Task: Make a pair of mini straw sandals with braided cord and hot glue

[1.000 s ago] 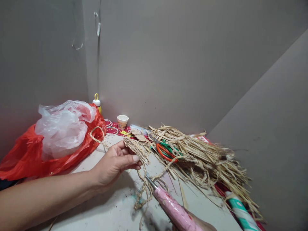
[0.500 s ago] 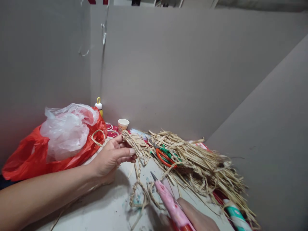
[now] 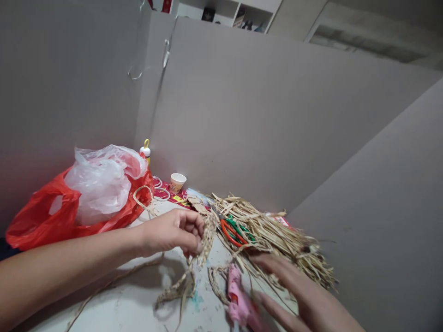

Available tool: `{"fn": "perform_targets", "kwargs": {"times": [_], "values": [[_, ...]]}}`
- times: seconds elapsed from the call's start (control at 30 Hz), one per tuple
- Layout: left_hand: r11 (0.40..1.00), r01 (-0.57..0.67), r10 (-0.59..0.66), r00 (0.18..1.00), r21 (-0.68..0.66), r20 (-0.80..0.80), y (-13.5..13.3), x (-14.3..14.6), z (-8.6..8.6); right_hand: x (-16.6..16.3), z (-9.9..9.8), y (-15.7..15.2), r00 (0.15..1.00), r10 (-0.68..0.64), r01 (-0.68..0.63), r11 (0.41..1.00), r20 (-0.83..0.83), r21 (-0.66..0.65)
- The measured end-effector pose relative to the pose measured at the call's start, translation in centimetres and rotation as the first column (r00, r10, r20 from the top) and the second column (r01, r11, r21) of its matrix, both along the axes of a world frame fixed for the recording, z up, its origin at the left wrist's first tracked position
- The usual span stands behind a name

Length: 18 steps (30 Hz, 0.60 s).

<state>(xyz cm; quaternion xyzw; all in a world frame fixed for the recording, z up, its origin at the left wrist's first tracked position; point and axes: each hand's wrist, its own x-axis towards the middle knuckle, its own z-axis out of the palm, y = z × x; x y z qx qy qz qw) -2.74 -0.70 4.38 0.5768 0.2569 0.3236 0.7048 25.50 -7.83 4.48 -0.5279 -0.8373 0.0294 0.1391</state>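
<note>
My left hand [image 3: 182, 233] is closed on a piece of braided straw [image 3: 208, 235], whose loose tail [image 3: 176, 290] trails down onto the table. A pink glue gun [image 3: 238, 295] lies on the table, just left of my right hand [image 3: 294, 290]. That hand is slightly blurred, its fingers spread and apart from the gun, with nothing in them. A loop of straw braid [image 3: 216, 283] rests beside the gun. Beyond it are scissors with orange handles [image 3: 230, 233] and a green-handled pair [image 3: 240, 226].
A large bundle of dry straw [image 3: 277, 230] spreads along the right. On the left stands a red plastic bag [image 3: 41, 212] with a clear bag [image 3: 100, 189] on top. A paper cup [image 3: 177, 182] and a yellow-looped bottle [image 3: 145, 151] stand near the grey partition [image 3: 242, 115].
My right hand has let go of the glue gun, which now lies on the table. My left hand has moved right and slightly down with the braid, which now hangs more upright.
</note>
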Motion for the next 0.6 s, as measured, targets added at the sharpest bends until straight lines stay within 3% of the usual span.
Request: {"fn": "perform_targets", "kwargs": {"times": [0.07, 0.13, 0.27, 0.37, 0.5, 0.6], "values": [[0.998, 0.058, -0.058, 0.995, -0.004, -0.077, -0.1, 0.2, -0.4, -1.6, 1.7, 0.0, 0.988, 0.092, -0.074, 0.986, -0.121, 0.148], [0.996, 0.082, -0.079, 0.987, 0.019, -0.139, -0.2, 0.3, -0.8, -3.8, 2.6, 0.3, 0.966, 0.146, -0.113, 0.981, -0.212, 0.159], [0.996, 0.08, -0.072, 0.98, 0.037, -0.183, -0.5, 0.5, -1.1, -7.3, 2.0, 1.9, 0.91, 0.132, -0.18, 0.98, -0.393, -0.087], [0.999, 0.048, -0.049, 0.984, -0.01, -0.171, -0.4, 0.4, -0.9, -8.0, 0.9, 2.9, 0.835, 0.028, -0.188, 0.953, -0.55, -0.237], [0.998, -0.067, 0.069, 0.989, 0.022, -0.134, 0.1, 0.3, -0.3, -6.9, 0.4, 2.9, 0.722, -0.135, -0.127, 0.938, -0.678, -0.322], [0.996, -0.061, 0.07, 0.987, 0.07, -0.144, 0.3, 0.3, -0.4, -5.7, 0.5, 2.3, 0.678, -0.185, -0.072, 0.946, -0.711, -0.315]]}}
